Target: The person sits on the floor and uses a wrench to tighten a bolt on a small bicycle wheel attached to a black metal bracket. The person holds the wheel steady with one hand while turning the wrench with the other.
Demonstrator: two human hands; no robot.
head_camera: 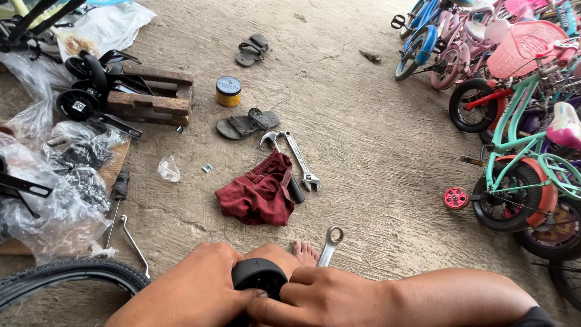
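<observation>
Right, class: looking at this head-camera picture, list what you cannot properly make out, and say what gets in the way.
- Small black wheel, head view: lower part hidden by the left hand and right hand.
- Hammer: handle partly under the red cloth.
- Black tyre: cut off by the bottom-left edge.
- Parts in the clear plastic bags: blurred by wrinkled plastic.

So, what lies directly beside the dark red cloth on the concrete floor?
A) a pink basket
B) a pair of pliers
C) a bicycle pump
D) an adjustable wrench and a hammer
D: the adjustable wrench and the hammer lie at the right edge of the dark red cloth, the hammer handle partly under it.
</observation>
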